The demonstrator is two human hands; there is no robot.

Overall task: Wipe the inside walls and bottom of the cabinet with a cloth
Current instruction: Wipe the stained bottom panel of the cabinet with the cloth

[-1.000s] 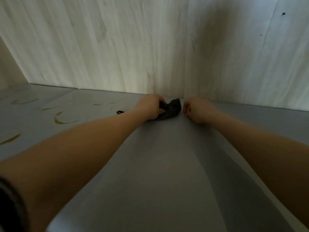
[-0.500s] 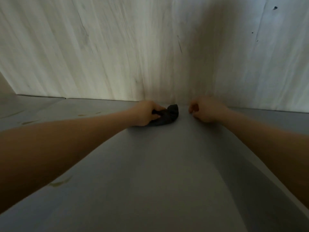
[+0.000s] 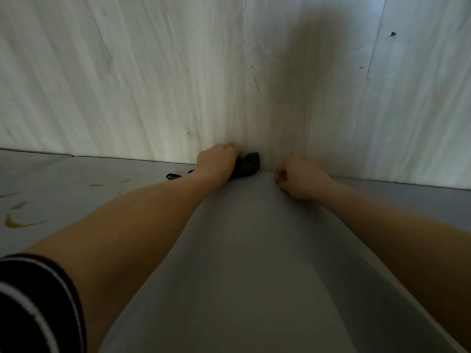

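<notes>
Both my arms reach deep into the cabinet. My left hand [image 3: 219, 160] grips a dark bunched cloth [image 3: 248, 165] and holds it where the grey bottom [image 3: 242, 250] meets the pale wood-grain back wall [image 3: 178, 85]. A thin dark loop of the cloth [image 3: 173, 176] trails out behind my wrist. My right hand [image 3: 298, 178] rests on the bottom a little to the right of the cloth, with its fingers curled and nothing in them.
Yellowish-brown smears [image 3: 20, 221] mark the grey bottom at the far left, with fainter ones [image 3: 102, 184] nearer the back wall. Small dark specks [image 3: 392, 34] dot the wall at the upper right.
My left hand has pushed the cloth further back, up against the foot of the back wall. The view has shifted, so the stains at the left show again.
</notes>
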